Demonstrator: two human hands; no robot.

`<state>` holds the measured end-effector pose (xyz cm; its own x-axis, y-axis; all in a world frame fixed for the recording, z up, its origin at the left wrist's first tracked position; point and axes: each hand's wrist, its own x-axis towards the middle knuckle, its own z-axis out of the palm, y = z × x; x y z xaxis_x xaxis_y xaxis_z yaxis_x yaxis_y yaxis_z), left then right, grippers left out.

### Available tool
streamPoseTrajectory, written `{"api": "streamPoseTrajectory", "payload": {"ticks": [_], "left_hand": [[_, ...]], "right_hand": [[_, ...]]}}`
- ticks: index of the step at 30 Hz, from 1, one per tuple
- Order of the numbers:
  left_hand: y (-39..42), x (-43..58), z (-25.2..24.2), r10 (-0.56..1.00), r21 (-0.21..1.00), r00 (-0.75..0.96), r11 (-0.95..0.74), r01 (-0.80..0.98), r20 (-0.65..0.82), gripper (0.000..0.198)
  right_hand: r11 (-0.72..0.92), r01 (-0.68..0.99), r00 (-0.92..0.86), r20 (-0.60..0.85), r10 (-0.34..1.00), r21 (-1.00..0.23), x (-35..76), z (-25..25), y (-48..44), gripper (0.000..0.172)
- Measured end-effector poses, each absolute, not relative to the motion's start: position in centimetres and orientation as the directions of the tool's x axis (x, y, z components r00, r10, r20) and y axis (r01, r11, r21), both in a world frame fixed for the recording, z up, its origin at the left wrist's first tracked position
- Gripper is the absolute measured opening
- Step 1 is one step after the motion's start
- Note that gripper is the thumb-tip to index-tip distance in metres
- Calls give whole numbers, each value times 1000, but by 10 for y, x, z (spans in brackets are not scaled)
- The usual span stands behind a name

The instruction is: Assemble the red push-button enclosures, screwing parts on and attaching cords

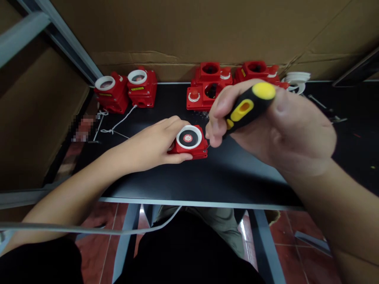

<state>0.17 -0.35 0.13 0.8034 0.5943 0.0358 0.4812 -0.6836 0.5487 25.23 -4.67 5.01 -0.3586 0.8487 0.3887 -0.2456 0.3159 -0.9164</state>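
Cardboard (207,35) behind black table (166,187). Head view: left grip (155,146) clamps red housing (199,155), mid-table; right grip (281,124) wraps screwdriver (251,103), tip at housing corner. White ring (188,147) on; screw looks in progress. Two ringed units (144,92) back left; open-socket units (204,104) behind look unfinished.

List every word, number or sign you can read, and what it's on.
No words or numbers are readable.
Red-and-white emblem on the red box in the left hand: a burst shape, no legible lettering.
Yellow labels on two red boxes at back left: too small.
Yellow label on the red housing at back right: too small.
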Motion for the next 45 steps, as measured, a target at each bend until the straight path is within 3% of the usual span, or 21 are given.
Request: {"api": "streamPoseTrajectory", "payload": {"ticks": [5,8,13,17,21,24,27,30,33,36,39,45], "left_hand": [[-3,3,2,599,557,800,-672,487,23,37],[-3,4,4,610,569,792,-648,506,-10,37],[-2,4,4,606,619,795,-622,480,-8,48],[-1,3,2,602,597,799,-635,491,-18,53],[-3,2,1,607,552,794,-668,499,17,50],[-4,1,0,597,538,801,-688,487,39,48],[-4,1,1,589,545,808,-687,480,31,44],[-4,1,1,590,545,807,-685,484,23,53],[-4,0,1,584,541,811,-691,479,28,58],[-3,-1,0,568,550,822,-701,453,47,54],[-3,-1,0,568,551,821,-702,451,52,39],[-5,3,2,596,548,803,-672,498,2,27]], "right_hand": [[294,-223,-377,360,853,-929,270,41,-58,23],[283,-186,-378,334,863,-941,275,41,-63,11],[250,-178,-380,301,875,-952,267,49,-64,26],[299,-205,-362,356,861,-932,267,47,-64,32],[397,-119,-330,413,849,-910,272,40,-63,19],[445,-132,-345,462,817,-886,275,34,-59,21],[412,-239,-388,476,790,-879,275,30,-58,17],[344,-272,-408,431,805,-899,276,33,-60,11],[240,-301,-440,358,824,-923,277,39,-59,20],[149,-357,-504,324,800,-922,279,42,-57,28],[103,-376,-510,298,807,-921,281,43,-57,19],[180,-345,-507,344,790,-921,282,42,-62,17]]}}
